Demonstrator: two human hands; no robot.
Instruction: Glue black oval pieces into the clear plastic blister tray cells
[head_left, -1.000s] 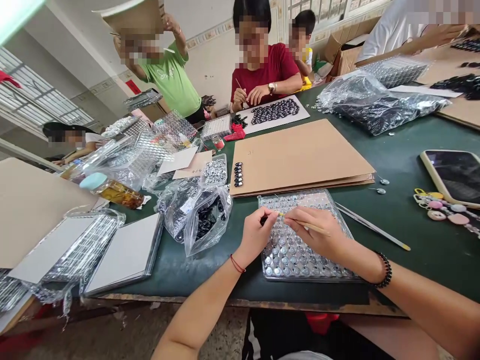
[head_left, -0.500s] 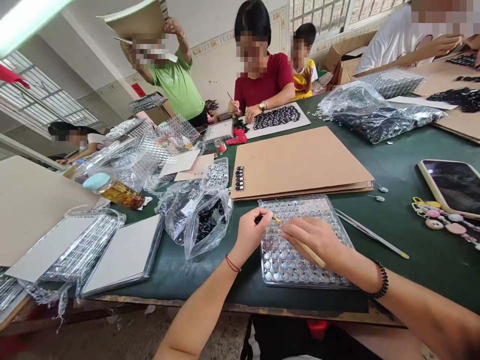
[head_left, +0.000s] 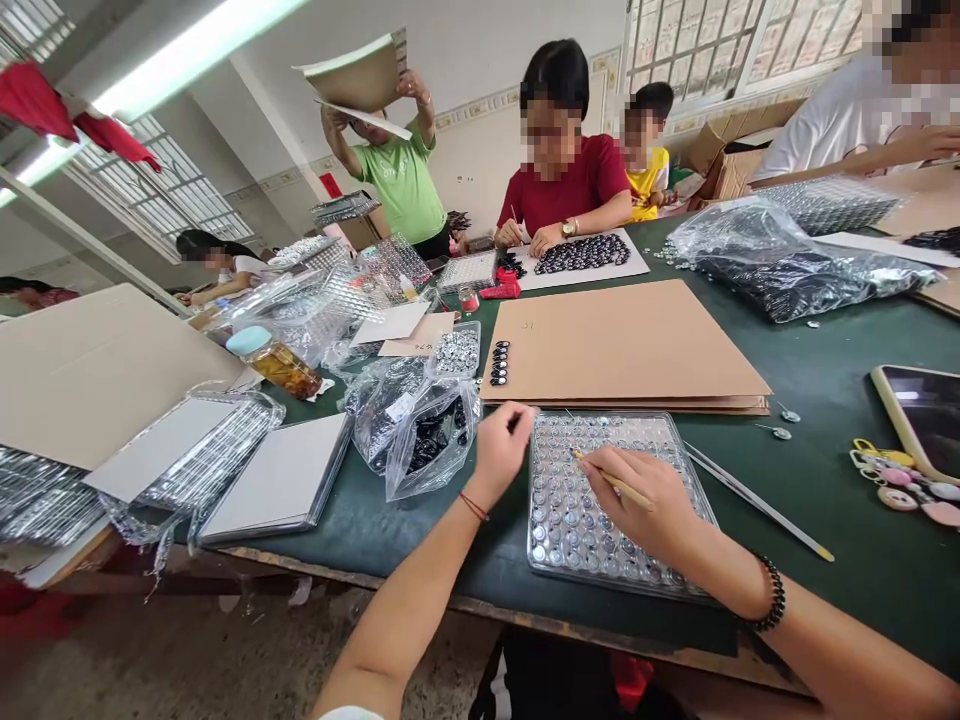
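Note:
My right hand [head_left: 646, 495] grips a slim wooden stick [head_left: 628, 490], its yellowish tip pointing down over a clear plastic tray [head_left: 541, 574]. Rows of small round silvery pieces [head_left: 571, 520] fill that tray, many with a thin pin. Beside the tray's upper left corner, my left hand [head_left: 501, 455] is closed in a pinch on a small black piece [head_left: 514, 422], mostly covered by the fingers. Just beyond lies a stack of brown cardboard [head_left: 622, 340], with a short column of black oval pieces [head_left: 499, 363] along its left edge.
An opened plastic bag of black pieces [head_left: 435, 440] lies left of my left hand. Silvery tweezers [head_left: 757, 500] and a phone [head_left: 919, 420] are on the right. A lidded jar [head_left: 274, 362] and white card sheets [head_left: 277, 475] stand left. Several people sit or stand around the table.
My left hand has drawn away from the stick's tip, to the left and off the tray. The right hand stays over the tray with the stick. The camera view has shifted.

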